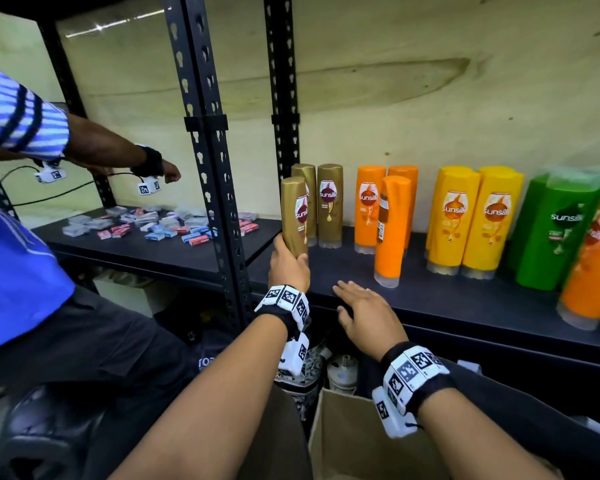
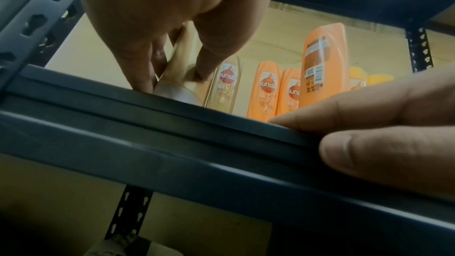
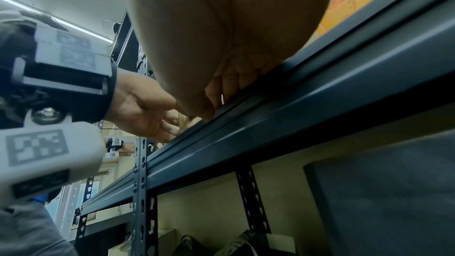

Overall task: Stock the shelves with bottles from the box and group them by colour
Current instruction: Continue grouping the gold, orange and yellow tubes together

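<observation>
1. Left hand (image 1: pixel 288 263) grips the lower end of a gold plastic shampoo bottle (image 1: pixel 294 216), upright at the front left of the black metal shelf (image 1: pixel 447 299), just before two matching gold bottles (image 1: pixel 329 206).
2. Right hand (image 1: pixel 364 318) rests flat on the shelf edge, fingers straight, holding nothing.
3. Orange bottles (image 1: pixel 369 209) stand to the right.

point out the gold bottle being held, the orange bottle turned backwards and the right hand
gold bottle (image 1: pixel 294 216), head view, on its front label
orange bottle (image 1: pixel 392 230), head view, on its plain body
right hand (image 1: pixel 366 315), head view, on its back
</observation>
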